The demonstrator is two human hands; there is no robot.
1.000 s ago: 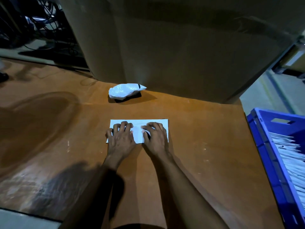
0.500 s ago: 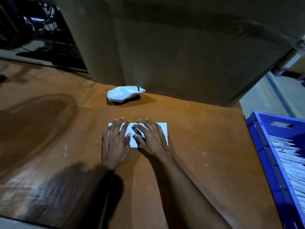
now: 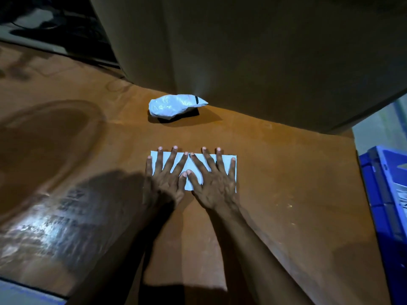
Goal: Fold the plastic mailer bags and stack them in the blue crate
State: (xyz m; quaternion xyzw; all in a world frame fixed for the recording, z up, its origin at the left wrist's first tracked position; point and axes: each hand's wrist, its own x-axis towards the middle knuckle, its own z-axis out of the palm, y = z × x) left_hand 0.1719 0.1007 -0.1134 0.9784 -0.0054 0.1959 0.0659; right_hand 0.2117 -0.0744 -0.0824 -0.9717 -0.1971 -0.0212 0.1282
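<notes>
From the head camera, the left hand (image 3: 164, 183) and the right hand (image 3: 214, 186) are lying flat, fingers straight and fanned wide, and are pressing down on a folded mailer bag (image 3: 195, 165), a smooth white plastic rectangle that is lying on the glossy, scuffed brown table (image 3: 286, 183). The thumbs are meeting near the bag's middle, and the fingertips are reaching just past its far edge. Beyond it, well apart, a second mailer bag (image 3: 174, 105) is sitting crumpled into a shiny, wrinkled white lump with a black strip at one end, just before a large, matte cardboard box (image 3: 264, 62). At the right edge, the blue crate (image 3: 378, 216), of hard plastic, is showing pale sheets (image 3: 401, 193) inside, only partly in view.
</notes>
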